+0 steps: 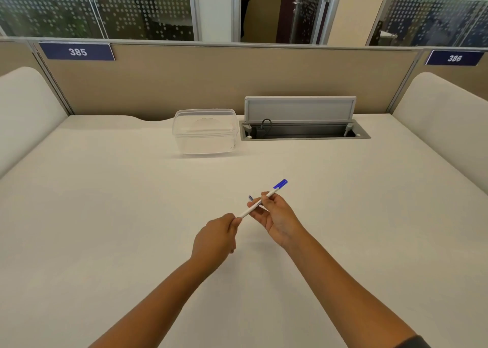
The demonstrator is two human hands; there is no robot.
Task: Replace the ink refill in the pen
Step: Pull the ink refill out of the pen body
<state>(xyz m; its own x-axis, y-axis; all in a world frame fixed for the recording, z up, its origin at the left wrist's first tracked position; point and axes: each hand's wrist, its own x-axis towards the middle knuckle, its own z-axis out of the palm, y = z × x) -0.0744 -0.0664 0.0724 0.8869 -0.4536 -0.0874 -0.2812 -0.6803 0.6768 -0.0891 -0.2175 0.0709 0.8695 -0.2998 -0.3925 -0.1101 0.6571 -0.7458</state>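
Note:
A white pen [250,209] with a blue end cap at its far tip is held above the middle of the white desk, slanting up to the right. My right hand [274,217] grips the pen's barrel between thumb and fingers. My left hand [216,238] pinches the pen's near end, which is hidden inside the fingertips. A small dark blue piece [250,197] shows just behind my right fingers; what it is cannot be made out. No loose refill is visible.
A clear plastic container [204,133] stands at the back of the desk [105,215]. To its right is an open cable hatch [303,132] with a raised lid. Beige partition panels enclose the back and sides.

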